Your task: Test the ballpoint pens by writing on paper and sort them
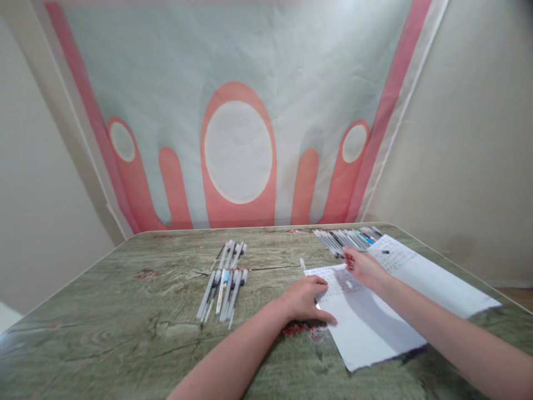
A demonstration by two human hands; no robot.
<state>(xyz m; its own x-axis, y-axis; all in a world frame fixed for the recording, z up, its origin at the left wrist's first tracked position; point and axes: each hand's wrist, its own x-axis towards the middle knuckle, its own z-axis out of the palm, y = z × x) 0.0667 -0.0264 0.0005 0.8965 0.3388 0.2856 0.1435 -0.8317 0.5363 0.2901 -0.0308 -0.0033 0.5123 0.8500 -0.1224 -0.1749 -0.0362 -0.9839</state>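
Note:
My left hand (308, 300) lies at the left edge of a white sheet with handwriting (370, 328), thumb and fingers apart, touching the paper. Above the upper part of that sheet is my right hand (360, 266), its fingers drawn together; whatever they hold is too small to name. A dark-tipped pen (385, 252) shows just beyond the right hand, over a second written sheet (441, 278). A small white cap (302, 263) sits near the first sheet's upper left corner.
Two groups of pens lie left of centre on the wood-patterned table (104, 300), an upper group (230, 254) and a lower group (222, 294). A long row of pens (347, 240) lies at the back right. Behind the table hangs a patterned sheet (175, 66).

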